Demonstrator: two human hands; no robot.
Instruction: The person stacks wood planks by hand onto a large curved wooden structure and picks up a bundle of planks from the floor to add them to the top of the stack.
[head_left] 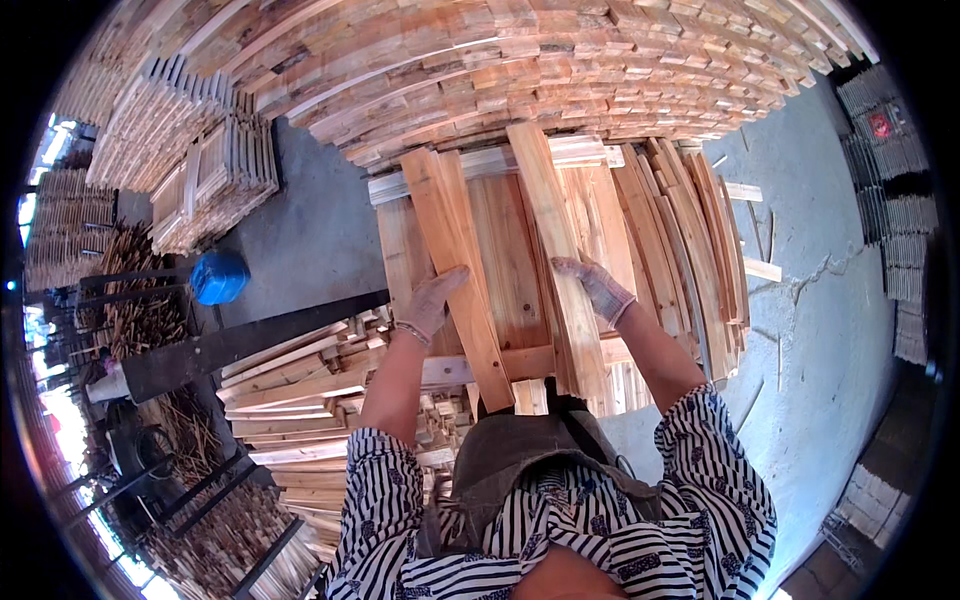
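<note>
My left hand (437,302), in a pale work glove, grips the left edge of a long wooden plank (459,265). The thumb side lies over the plank's top face; the fingers beneath are hidden. To the right, my gloved right hand (597,288) holds a second wooden plank (545,205), its fingers reaching across the top face. Both planks slant, their near ends close to my body. Under and between them lie wider boards (505,255), resting on crosswise wooden strips (528,361). More narrow planks (668,250) lie side by side to the right.
A tall stack of cut wood (560,75) spans the far side. Slatted wooden panels (215,180) and a blue container (219,277) stand at the left. A dark beam (255,340) runs beside a pile of loose strips (300,400). Offcuts lie on the concrete floor (820,330) at right.
</note>
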